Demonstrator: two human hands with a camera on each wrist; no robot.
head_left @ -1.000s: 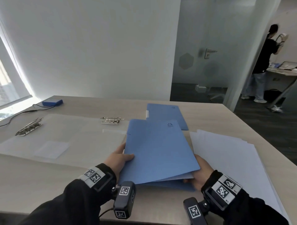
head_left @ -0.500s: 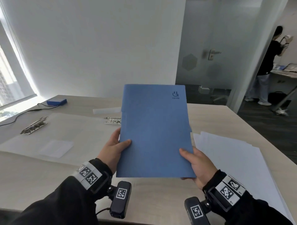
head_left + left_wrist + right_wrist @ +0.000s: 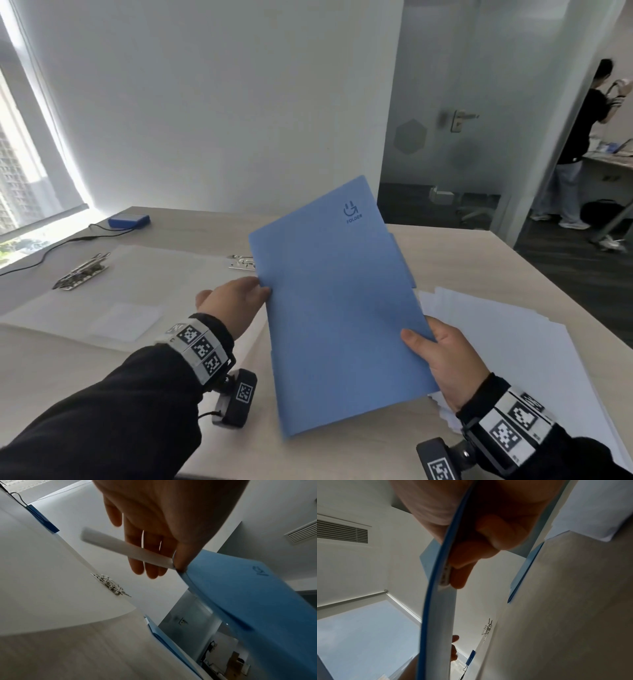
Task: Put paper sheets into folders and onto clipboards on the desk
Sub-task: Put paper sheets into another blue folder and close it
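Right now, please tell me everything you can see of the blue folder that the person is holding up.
The blue folder is thin, matte, card-like, with a small dark logo and the word FOLDER printed near its top right corner. It is closed and lifted off the desk, tilted, its top leaning right. The right hand grips its right edge, thumb on the front; the right wrist view shows white sheets inside. The left hand touches its left edge with straight fingers.

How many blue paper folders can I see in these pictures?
2. One blue paper folder is held up above the desk by the right hand. A second blue folder lies flat on the desk behind it, mostly hidden in the head view. More may be hidden.
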